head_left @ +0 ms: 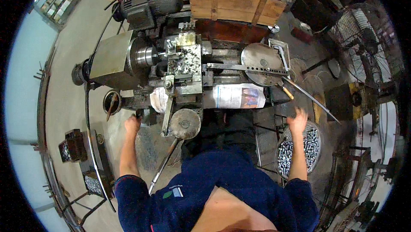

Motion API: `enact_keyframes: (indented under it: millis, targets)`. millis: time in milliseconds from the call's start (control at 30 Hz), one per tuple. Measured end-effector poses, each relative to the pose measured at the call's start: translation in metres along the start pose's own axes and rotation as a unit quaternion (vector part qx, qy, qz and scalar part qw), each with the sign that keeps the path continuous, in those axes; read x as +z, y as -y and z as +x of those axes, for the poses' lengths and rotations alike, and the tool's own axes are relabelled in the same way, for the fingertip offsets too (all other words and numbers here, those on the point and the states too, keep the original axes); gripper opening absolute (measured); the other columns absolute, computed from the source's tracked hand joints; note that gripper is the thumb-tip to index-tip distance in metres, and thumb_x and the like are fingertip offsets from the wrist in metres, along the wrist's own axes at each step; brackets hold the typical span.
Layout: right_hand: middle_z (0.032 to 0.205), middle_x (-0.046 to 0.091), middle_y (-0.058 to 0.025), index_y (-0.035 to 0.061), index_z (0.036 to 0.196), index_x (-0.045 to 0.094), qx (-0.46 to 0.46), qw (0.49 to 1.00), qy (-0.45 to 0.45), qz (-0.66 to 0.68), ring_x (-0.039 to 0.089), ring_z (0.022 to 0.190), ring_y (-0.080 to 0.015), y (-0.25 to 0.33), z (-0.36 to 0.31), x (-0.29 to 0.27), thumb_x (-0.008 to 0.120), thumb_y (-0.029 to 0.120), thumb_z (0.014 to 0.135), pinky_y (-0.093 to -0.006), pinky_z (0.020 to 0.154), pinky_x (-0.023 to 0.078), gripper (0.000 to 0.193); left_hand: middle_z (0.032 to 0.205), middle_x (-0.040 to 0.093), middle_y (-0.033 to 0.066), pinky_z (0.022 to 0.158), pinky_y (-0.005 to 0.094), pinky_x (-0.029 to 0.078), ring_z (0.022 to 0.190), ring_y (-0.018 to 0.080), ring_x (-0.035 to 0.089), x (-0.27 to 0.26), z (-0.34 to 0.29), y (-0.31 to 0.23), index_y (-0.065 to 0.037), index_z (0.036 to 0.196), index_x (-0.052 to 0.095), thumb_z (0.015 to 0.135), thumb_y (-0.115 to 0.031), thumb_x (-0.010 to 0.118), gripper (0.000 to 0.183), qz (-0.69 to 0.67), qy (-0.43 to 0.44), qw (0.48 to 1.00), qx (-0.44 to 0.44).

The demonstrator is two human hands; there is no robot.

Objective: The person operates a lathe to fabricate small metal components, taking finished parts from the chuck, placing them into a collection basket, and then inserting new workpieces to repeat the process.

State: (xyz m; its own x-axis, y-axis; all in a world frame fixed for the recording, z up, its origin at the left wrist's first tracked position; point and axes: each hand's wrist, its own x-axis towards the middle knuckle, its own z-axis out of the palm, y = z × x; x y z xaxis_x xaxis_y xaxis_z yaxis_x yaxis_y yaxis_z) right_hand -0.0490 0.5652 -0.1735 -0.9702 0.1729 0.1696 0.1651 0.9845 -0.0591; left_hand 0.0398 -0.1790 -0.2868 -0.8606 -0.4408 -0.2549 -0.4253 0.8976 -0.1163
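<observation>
My left hand (132, 123) is closed at the lower left front of a small metal lathe. Its fingers curl at a small dark part, and what they hold I cannot make out. Over the far edge of a basket (318, 163) full of small shiny metal pieces (286, 157), my right hand (297, 120) has its fingers spread, with nothing visible in them. Between my hands and beyond them is the lathe, with a round steel chuck (145, 55) at left and a chip-covered cross slide (185, 63) in the middle.
A long lever with a round plate (185, 124) juts toward me; another round plate (260, 56) and a rod (312, 99) lie right. Newspaper (229, 96) covers the front edge. A wooden crate (233, 7), motor (150, 3), floor fan (364, 39) and parts bins (70, 146) stand around.
</observation>
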Motion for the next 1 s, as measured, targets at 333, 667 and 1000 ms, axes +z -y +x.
enact_keyframes:
  millis: [333,667,1000]
  targets:
    - [0.095,0.062,-0.0183,0.0015,0.095,0.063,-0.142,0.969,-0.003,0.204,0.057,0.093,-0.0343,0.101,0.041,-0.077,0.061,0.010,0.059,-0.0366,0.080,0.046,0.038,0.090,0.063,0.0165,0.069,0.0452,0.048,0.081,0.0354,0.061,0.057,0.003,0.017,-0.006,0.089,0.055,0.078,-0.046,0.056,0.041,-0.102,-0.002,0.995,-0.021]
    - [0.085,0.056,-0.0118,0.0034,0.086,0.062,-0.569,0.771,-0.060,0.282,0.052,0.084,-0.0299,0.408,0.086,-0.139,0.064,0.016,0.050,-0.0370,0.075,0.045,0.038,0.094,0.064,0.0154,0.074,0.0366,0.047,0.083,0.0288,0.062,-0.140,-0.050,0.055,-0.004,0.108,0.058,0.081,-0.029,0.059,0.038,-0.299,-0.101,0.948,0.033]
    - [0.083,0.066,-0.0076,0.0121,0.075,0.068,-0.606,0.794,0.050,0.005,0.061,0.085,-0.0245,0.511,0.089,-0.117,0.061,0.021,0.063,-0.0347,0.079,0.043,0.016,0.085,0.062,0.0214,0.070,0.0459,0.046,0.082,0.0389,0.060,-0.138,-0.167,0.111,-0.003,0.094,0.060,0.077,-0.056,0.053,0.056,-0.131,-0.262,0.906,-0.306]
